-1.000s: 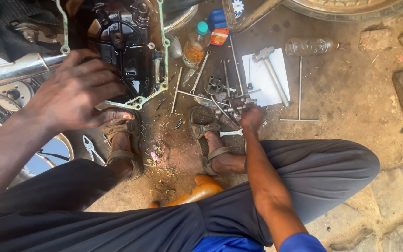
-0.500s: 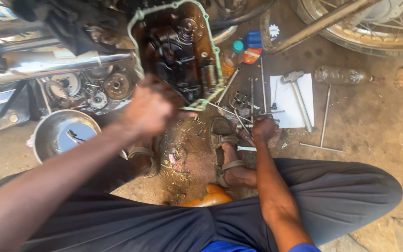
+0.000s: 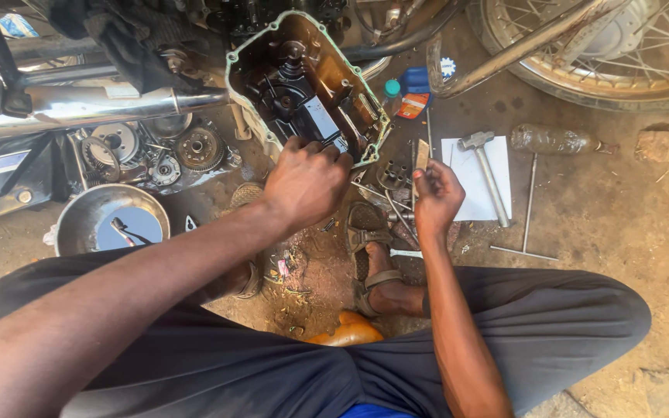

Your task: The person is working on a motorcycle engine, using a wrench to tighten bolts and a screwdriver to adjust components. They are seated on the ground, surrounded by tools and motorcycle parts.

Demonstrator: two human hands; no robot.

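Oily brown metal lines the inside of the open engine case (image 3: 307, 85), which is rimmed by a pale green gasket and sits under the motorcycle frame at the top of the view. The left hand (image 3: 306, 182) is curled, fingers bent down onto the lower edge of the case, touching the rim near a dark rectangular part inside; whether it pinches anything small there cannot be told. The right hand (image 3: 437, 197) is closed around a flat, narrow metal tool (image 3: 421, 157) that stands nearly upright from the fingers, just to the right of the case's lower corner.

On the dirt floor to the right of that hand lies a hammer (image 3: 486, 172) across a white sheet of paper (image 3: 470, 186), with a long thin rod (image 3: 530, 197) beside it and a clear plastic bottle (image 3: 551, 140) beyond. A blue container with an orange label (image 3: 414, 90) stands near the case's right edge. To the left, gears and clutch parts (image 3: 195, 149) lie spread out under a chrome exhaust pipe (image 3: 94, 106), and a round metal bowl (image 3: 110, 220) holds a small tool. A spoked wheel (image 3: 621, 54) fills the upper right corner. The person's sandalled foot (image 3: 373, 255) rests between the two arms, below the hands.
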